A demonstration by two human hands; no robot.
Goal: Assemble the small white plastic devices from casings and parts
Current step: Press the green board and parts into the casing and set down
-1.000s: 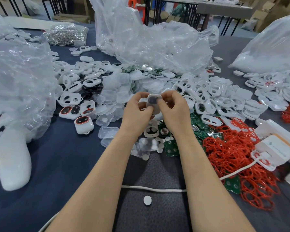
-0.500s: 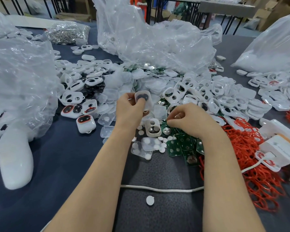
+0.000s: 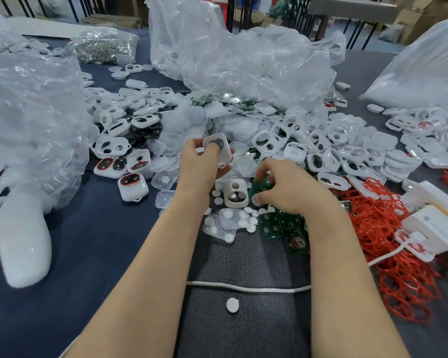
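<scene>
My left hand (image 3: 201, 164) holds a small white casing (image 3: 219, 149) with a dark round insert, lifted above the pile. My right hand (image 3: 286, 187) pinches a green circuit board (image 3: 260, 186) just right of an open white casing (image 3: 235, 193) that lies on the table with two round pads inside. More green boards (image 3: 282, 226) lie below my right hand. A heap of empty white casings (image 3: 329, 148) spreads to the right, and clear covers (image 3: 225, 222) with small white discs sit in front.
Red rubber rings (image 3: 388, 228) are heaped at the right beside white boxes (image 3: 435, 223). Large clear plastic bags (image 3: 243, 60) stand behind and at the left (image 3: 29, 125). Finished casings with red rims (image 3: 132, 186) lie left. A white cord (image 3: 246, 288) crosses the grey mat.
My hands parted: the left kept the casing and shifted left, while the right dropped to the green boards and picked one up.
</scene>
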